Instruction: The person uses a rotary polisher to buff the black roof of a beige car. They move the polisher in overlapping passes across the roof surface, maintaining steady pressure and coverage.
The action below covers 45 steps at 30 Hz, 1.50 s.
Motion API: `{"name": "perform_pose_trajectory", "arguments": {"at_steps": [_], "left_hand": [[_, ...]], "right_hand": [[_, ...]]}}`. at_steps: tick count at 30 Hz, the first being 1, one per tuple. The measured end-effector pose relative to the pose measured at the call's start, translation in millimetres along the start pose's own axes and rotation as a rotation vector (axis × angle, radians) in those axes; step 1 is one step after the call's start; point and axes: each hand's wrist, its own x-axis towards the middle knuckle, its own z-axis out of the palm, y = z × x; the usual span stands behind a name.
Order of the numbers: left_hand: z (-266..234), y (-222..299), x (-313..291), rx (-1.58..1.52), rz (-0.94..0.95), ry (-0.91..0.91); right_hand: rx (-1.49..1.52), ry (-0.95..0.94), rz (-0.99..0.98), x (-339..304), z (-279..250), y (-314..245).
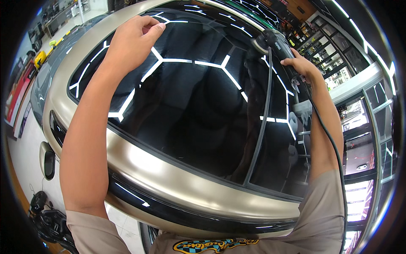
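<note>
A car's glossy black roof (198, 118) stretches out in front of me, framed by a satin gold-beige body edge (169, 173). My right hand (301, 65) grips a black corded polisher (280, 44) at the far right of the roof. Its round pad (260, 44) is against or very close to the roof surface. My left hand (137, 40) is over the far left part of the roof, with fingers curled in and the thumb near them. Nothing shows in it; whether it touches the surface I cannot tell.
The polisher's black cable (327, 131) runs down along my right arm. A dark seam strip (263, 127) crosses the roof. At the left are a side mirror (48, 161), a grey car (40, 91) and a black object (48, 218) on the floor. Shelves (338, 46) stand at the right.
</note>
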Motion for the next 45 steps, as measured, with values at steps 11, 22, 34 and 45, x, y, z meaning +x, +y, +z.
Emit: {"name": "perform_pose_trajectory", "arguments": {"at_steps": [11, 22, 34, 45], "left_hand": [[-3, -13, 0, -0.032, -0.021, -0.012], [-2, -2, -3, -0.053, 0.015, 0.067], [-1, -6, -2, -0.068, 0.013, 0.015], [-2, -16, -4, -0.083, -0.073, 0.013]], "right_hand": [[-0.048, -0.089, -0.084, 40, 33, -75], [-0.157, 0.022, 0.012, 31, 7, -14], [-0.076, -0.003, -0.058, -17, 11, -43], [-0.091, -0.081, -0.172, 25, 50, -96]]}}
